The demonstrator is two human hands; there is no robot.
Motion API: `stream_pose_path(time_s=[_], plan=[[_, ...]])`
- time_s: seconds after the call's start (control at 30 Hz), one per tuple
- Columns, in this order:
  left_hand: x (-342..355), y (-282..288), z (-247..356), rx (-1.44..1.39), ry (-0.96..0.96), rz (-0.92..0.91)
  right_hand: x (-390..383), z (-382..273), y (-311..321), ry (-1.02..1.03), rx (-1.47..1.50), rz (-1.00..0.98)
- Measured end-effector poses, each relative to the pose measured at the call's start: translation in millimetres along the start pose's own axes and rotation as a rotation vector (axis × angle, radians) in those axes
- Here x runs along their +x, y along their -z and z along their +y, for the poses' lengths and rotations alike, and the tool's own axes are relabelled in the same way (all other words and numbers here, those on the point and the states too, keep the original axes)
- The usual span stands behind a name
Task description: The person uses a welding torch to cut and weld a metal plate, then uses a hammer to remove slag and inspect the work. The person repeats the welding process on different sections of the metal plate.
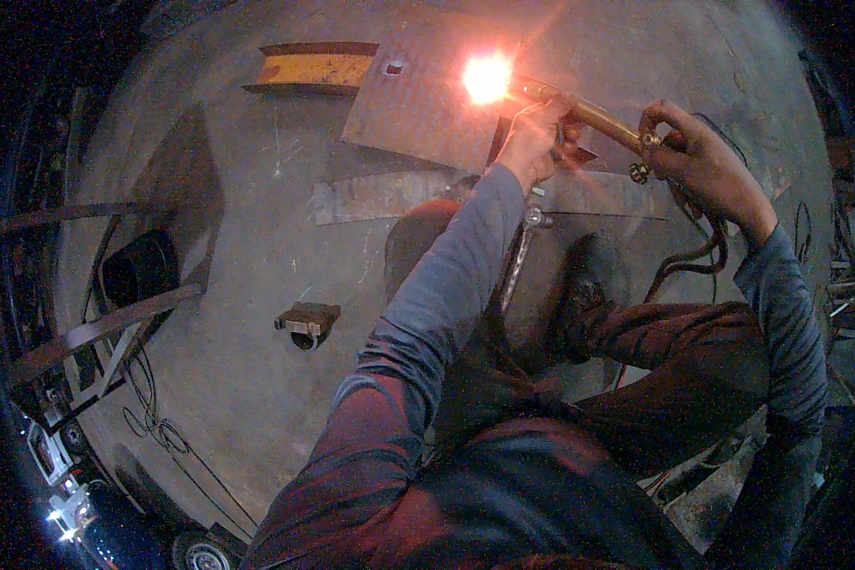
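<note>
My left hand [535, 141] is closed on the front part of a brass cutting torch [603, 122], beside a very bright glow at its tip [486, 78]. My right hand [698, 166] grips the valve end of the torch, its fingers by the knobs [639, 171], with dark hoses [684, 264] hanging below. Under the glow lies a grey steel plate [389, 119] with a small cutout. The glare hides exactly where the tip meets the metal.
A yellow steel beam [304, 68] lies behind the plate, and a long flat strip [361, 199] in front. A wrench [522, 242] is near my knee. A small metal block [306, 318] sits on the floor [247, 380]. Curved metal frames [114, 332], cables [166, 427] and wheeled equipment are at left.
</note>
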State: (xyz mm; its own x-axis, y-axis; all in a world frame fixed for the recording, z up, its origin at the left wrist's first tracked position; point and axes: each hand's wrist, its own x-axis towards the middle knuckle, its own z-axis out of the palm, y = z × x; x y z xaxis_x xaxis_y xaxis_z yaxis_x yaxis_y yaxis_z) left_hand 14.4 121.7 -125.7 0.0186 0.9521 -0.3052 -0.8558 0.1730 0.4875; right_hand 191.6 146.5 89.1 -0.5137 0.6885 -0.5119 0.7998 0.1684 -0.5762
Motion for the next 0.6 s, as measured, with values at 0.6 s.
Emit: stream_pose_path(time_s=[0.6], plan=[[5, 5, 0, 0.077, -0.006, -0.011, 6, 7, -4, 0.076, 0.018, -0.016]])
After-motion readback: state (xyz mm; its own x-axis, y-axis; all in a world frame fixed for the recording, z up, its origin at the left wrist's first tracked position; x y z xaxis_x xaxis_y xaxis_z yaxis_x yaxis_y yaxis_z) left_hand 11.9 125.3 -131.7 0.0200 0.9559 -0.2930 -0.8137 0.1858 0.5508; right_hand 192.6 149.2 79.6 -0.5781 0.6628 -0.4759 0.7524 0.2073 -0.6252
